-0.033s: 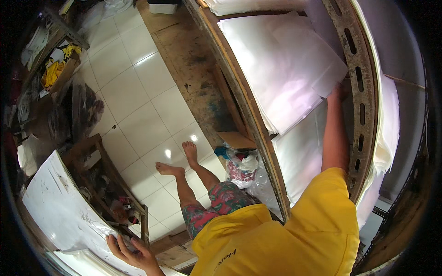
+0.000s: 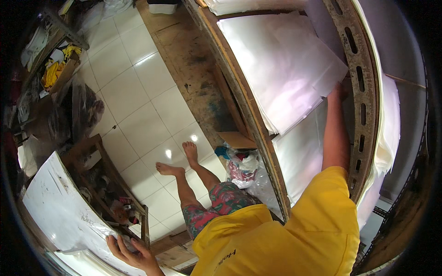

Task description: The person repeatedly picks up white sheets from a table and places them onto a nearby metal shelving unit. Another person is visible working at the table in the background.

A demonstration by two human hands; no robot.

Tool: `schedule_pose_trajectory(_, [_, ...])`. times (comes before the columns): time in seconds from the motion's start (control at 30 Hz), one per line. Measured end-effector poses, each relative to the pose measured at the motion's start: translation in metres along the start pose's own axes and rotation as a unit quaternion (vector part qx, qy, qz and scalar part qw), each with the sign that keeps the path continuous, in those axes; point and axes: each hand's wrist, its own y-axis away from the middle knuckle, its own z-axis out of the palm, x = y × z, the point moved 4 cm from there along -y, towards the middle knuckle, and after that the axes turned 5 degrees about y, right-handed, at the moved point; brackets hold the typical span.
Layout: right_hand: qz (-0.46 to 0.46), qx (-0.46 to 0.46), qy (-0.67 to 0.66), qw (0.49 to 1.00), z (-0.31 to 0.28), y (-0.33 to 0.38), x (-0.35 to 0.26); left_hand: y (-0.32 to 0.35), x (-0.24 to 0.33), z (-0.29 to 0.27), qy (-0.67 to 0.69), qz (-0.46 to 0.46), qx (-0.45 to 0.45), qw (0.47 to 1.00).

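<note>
A stack of thin white sheets point(image 2: 281, 69) lies on a shelf to my right. My right hand point(image 2: 338, 93) reaches in at the stack's near right corner, by the slotted metal upright point(image 2: 360, 92). Its fingers are mostly hidden, so I cannot tell whether they grip the sheets. More white sheets point(image 2: 299, 152) lie beneath and nearer to me, left of my right forearm. At the lower left, my left hand point(image 2: 133, 255) has its fingers apart and holds nothing. It is at the edge of a scuffed white tabletop point(image 2: 69, 198).
The shelf's front rail point(image 2: 244, 92) runs between the sheets and the floor. A clear plastic bag of cloth point(image 2: 244, 170) sits beneath it. Tiled floor point(image 2: 138, 110) surrounds my bare feet. A box with yellow cloth point(image 2: 57, 69) stands at the far left, and a wooden rack point(image 2: 103, 175) below the tabletop.
</note>
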Motion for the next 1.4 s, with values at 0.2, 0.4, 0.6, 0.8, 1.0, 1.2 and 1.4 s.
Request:
schedule_pose_trajectory(0.2, [-0.005, 0.042, 0.034, 0.999, 0.010, -0.009, 0.003, -0.001, 0.005, 0.004, 0.005, -0.016, 0.014, 1.000])
schedule_pose_trajectory(0.4, [-0.008, 0.057, 0.058, 0.997, 0.014, -0.011, 0.008, -0.001, 0.003, 0.003, -0.006, -0.004, 0.014, 1.000])
schedule_pose_trajectory(0.6, [-0.012, 0.059, 0.080, 0.995, 0.008, -0.016, 0.015, -0.001, 0.001, 0.005, -0.020, -0.013, 0.005, 1.000])
schedule_pose_trajectory(0.8, [-0.024, 0.058, 0.115, 0.991, 0.008, -0.024, 0.029, -0.006, 0.001, 0.007, -0.004, -0.002, 0.006, 1.000])
schedule_pose_trajectory(1.0, [-0.108, -0.002, 0.216, 0.970, 0.019, -0.037, 0.041, -0.002, 0.005, 0.003, 0.045, -0.020, 0.029, 0.998])
schedule_pose_trajectory(1.2, [-0.340, -0.027, 0.288, 0.895, -0.021, -0.054, 0.055, -0.001, 0.006, -0.003, 0.083, -0.026, 0.087, 0.992])
schedule_pose_trajectory(1.4, [-0.437, 0.021, 0.050, 0.898, -0.026, 0.057, 0.014, 0.007, 0.015, -0.029, 0.159, 0.023, 0.131, 0.978])
